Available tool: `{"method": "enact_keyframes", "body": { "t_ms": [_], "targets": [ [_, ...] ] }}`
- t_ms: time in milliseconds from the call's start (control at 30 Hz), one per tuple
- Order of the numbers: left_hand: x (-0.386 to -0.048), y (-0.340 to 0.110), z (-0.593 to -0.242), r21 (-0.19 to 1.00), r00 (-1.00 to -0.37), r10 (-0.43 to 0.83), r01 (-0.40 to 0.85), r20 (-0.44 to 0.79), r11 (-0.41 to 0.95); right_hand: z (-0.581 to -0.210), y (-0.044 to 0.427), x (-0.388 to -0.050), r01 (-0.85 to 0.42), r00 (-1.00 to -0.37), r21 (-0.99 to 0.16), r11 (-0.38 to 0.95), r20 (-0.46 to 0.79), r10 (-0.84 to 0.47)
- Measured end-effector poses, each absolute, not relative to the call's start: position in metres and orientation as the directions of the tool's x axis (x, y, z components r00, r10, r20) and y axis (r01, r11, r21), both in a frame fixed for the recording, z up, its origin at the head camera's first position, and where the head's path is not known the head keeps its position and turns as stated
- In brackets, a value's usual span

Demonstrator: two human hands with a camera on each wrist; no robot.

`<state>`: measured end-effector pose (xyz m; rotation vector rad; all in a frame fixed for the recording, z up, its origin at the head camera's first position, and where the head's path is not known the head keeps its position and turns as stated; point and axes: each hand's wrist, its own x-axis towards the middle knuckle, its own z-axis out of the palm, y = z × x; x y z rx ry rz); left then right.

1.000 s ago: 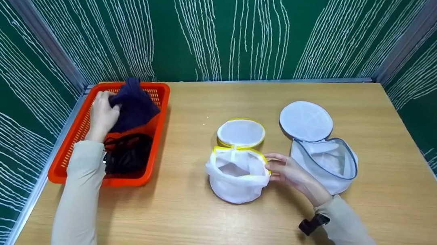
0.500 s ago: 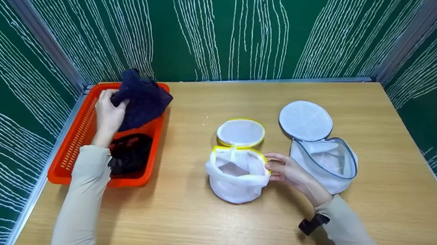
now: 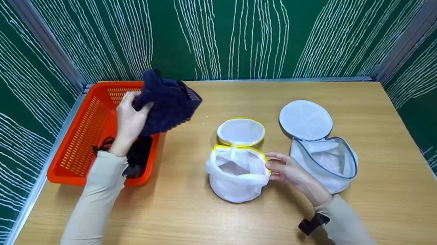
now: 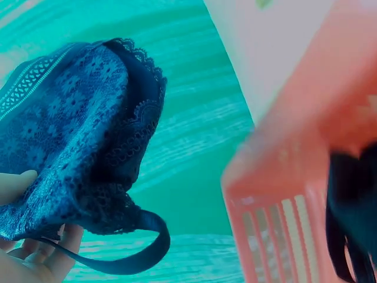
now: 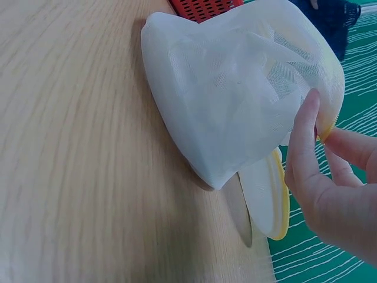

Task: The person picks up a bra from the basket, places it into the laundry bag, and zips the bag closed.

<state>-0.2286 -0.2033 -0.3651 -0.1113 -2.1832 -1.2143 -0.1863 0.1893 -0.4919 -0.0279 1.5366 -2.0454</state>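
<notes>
Dark blue lace garment hangs from my left hand, which pinches its left side above the right part of the orange basket. The left wrist view shows the floral lace and a loose strap beside the left hand. My right hand pinches the yellow-zipped rim of a white mesh bag, whose round lid lies folded back behind it. Up close, the right hand has fingers on both sides of the mesh edge.
A second mesh bag with a grey zip stands open at the right, its round lid laid back. Black items lie in the basket. Green walls with white lines border the wooden table at the back and sides.
My left hand has lifted the blue garment and carried it to the right, partly past the basket's right edge. The right hand and both mesh bags have stayed in place.
</notes>
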Motion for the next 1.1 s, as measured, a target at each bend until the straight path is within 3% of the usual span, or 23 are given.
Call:
{"method": "enact_keyframes", "body": {
  "t_ms": [500,1100],
  "targets": [
    [-0.212,-0.151,-0.378,0.852,-0.854,-0.218,0.378,0.472,0.361,-0.494,0.189,-0.186,0.405,-0.840,-0.898,-0.173,-0.291,-0.458],
    [-0.201,-0.105,-0.408,0.948,-0.932,-0.192,0.281,0.307,0.150,-0.496,0.189,-0.185,0.401,-0.835,-0.894,-0.198,-0.268,-0.480]
  ]
}}
